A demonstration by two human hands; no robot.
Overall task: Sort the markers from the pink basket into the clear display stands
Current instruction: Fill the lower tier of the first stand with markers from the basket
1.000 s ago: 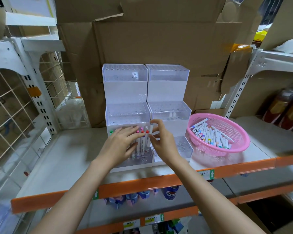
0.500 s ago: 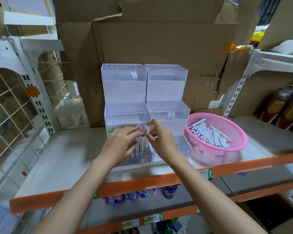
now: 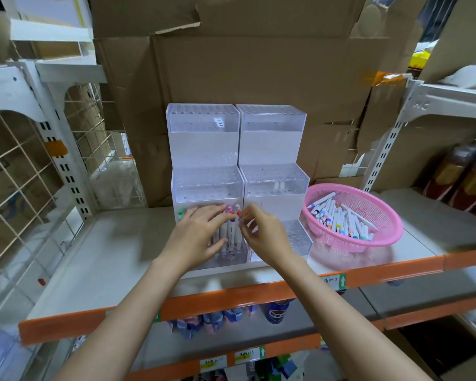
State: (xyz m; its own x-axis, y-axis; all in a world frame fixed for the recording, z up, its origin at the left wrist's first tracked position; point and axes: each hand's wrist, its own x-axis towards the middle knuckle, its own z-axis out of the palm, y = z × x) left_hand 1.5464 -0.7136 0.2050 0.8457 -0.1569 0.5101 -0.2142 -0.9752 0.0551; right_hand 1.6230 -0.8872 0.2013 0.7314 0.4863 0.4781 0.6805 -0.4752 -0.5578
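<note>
Down comes the right hand (image 3: pixel 264 235) since half a second back, its fingertips (image 3: pixel 245 213) now level with the caps in the front tier of the left of the two clear display stands (image 3: pixel 204 149). Head view: thumb and forefinger are curled in and look to pinch the top of one marker (image 3: pixel 238 213), the red-capped one as far as I can tell through the blur. The left hand (image 3: pixel 201 235) lies flat, fingers straight and spread against the standing markers (image 3: pixel 227 232), gripping nothing. Loose markers (image 3: pixel 338 218) wait in the pink basket (image 3: pixel 390 237) on the shelf (image 3: pixel 94 257), just right of the stands. To do this well, I'd say: keep the marker upright over its hole, press straight down until it seats, brace the neighbours with the left fingers so none tip, release only once it stands alone
</note>
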